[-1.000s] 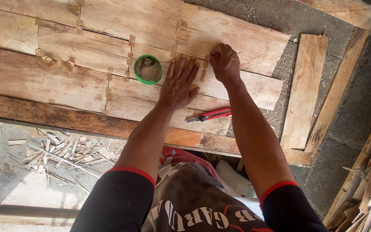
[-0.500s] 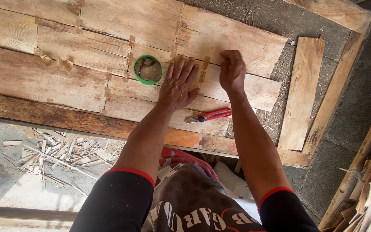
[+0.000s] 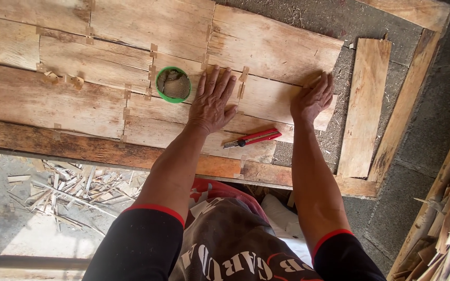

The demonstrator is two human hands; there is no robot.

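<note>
- Fingers spread wide, the left hand (image 3: 212, 101) presses flat on a sheet of thin wood veneer (image 3: 272, 99) patched together from strips.
- Fingers close together, the right hand (image 3: 313, 99) lies palm down at the veneer sheet's right end, holding nothing.
- A green tape roll (image 3: 173, 85) sits just left of the left hand.
- A red utility knife (image 3: 251, 138) lies on the veneer, near and below both hands.
- Wood scraps (image 3: 63, 187) litter the floor at lower left.
</note>
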